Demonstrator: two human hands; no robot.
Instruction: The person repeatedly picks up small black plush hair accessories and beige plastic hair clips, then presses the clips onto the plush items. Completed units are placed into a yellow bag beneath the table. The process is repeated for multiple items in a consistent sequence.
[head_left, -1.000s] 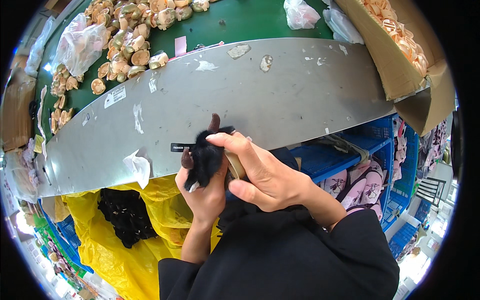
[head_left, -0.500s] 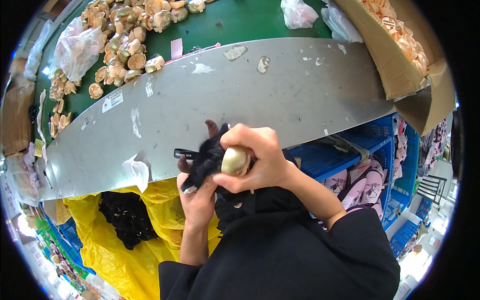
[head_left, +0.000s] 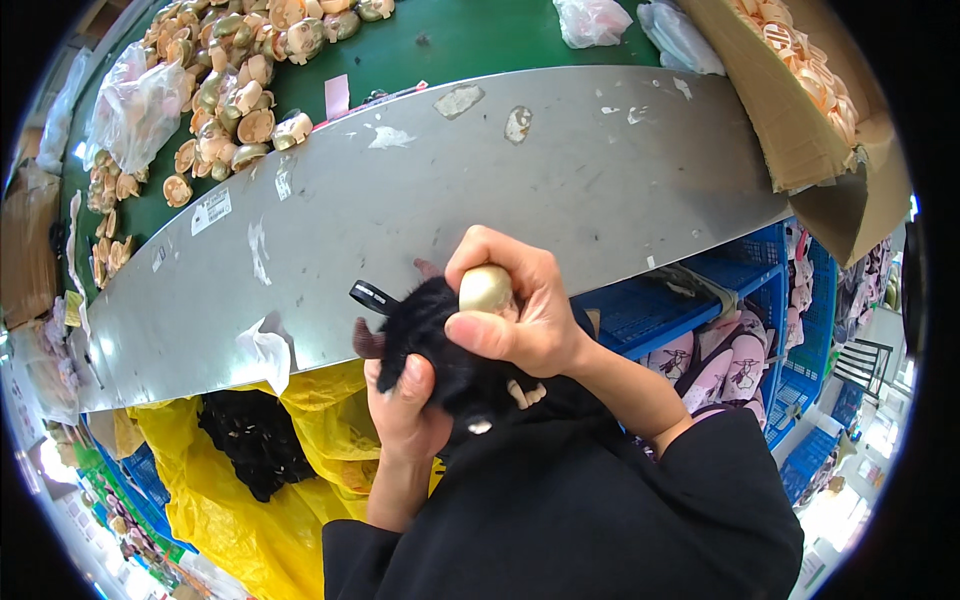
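A black furry plush toy cover (head_left: 425, 325) with brown horn-like points and a black tag loop is gripped by my left hand (head_left: 408, 412), the thumb lying on the fur. A rounded gold plastic doll-head piece (head_left: 487, 288) sits in my right hand (head_left: 535, 310), held between thumb and curled fingers against the plush's right side. Small pale pieces (head_left: 523, 393) show at the plush's lower right. Whether the gold piece is partly inside the fabric cannot be made out, since my fingers cover the place.
A grey metal ledge (head_left: 400, 200) runs ahead, with a green belt (head_left: 420, 45) beyond it carrying a heap of gold and peach plastic pieces (head_left: 235, 120). A cardboard box (head_left: 790, 120) stands far right. Yellow sacking (head_left: 200, 480) holds black plush, and blue crates (head_left: 650, 310) are at right.
The plush has turned in my hands, so its tag loop stands out to the left and its lower part shows. My right hand has shifted slightly right with the gold piece.
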